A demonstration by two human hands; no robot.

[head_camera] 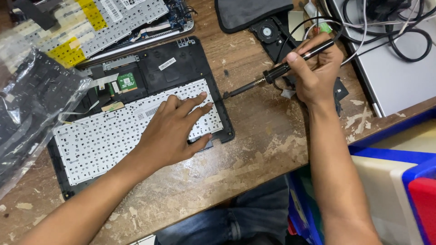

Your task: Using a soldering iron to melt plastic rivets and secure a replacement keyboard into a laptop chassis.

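The left hand lies flat, fingers spread, on the white perforated metal keyboard backplate in the black laptop shell. Right of the backplate, the right hand is clamped around a black soldering iron, its tip touching the backplate's right edge.

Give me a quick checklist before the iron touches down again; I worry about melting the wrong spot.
1. Left hand flat on the keyboard back, pinning it: ok.
2. Right hand grips the soldering iron by its handle: ok.
3. Tip at the keyboard's right edge, beside the left fingertips: not ok.
4. Tip heat: cannot tell.
5. Iron's cable free of the cable tangle: cannot tell.
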